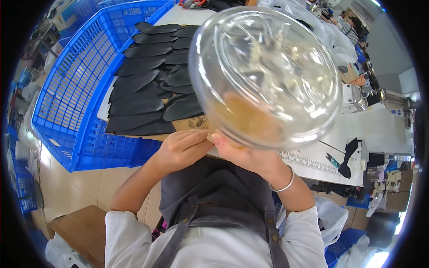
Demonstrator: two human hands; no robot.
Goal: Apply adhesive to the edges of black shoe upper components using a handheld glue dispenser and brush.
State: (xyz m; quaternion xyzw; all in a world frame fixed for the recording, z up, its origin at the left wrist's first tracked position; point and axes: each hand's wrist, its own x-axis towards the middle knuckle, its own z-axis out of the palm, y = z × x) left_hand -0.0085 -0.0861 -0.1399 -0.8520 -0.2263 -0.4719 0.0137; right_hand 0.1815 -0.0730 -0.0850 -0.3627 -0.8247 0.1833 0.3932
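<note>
A large round clear plastic container [286, 58] looms close in front, with its ridged round face toward me. Whatever supports it is hidden. My left hand [185, 149] is closed, its fingertips pinched at the edge of a tan piece [211, 133]. Right beside it, my right hand [243, 156] grips the same piece with the thumb on top. Its other fingers are covered by the container, through which a blurred tan-orange area shows. Beyond my hands, overlapping rows of black leaf-shaped pieces [138, 105] lie on a brown board [190, 124].
A blue plastic basket [85, 58] stands at the left against the table. To the right, a ruler [308, 161], small teal-handled snips [333, 161] and a black bow-shaped piece [348, 156] lie on the white tabletop [380, 129]. A sewing machine [357, 96] is beyond. Cardboard [82, 232] lies at lower left.
</note>
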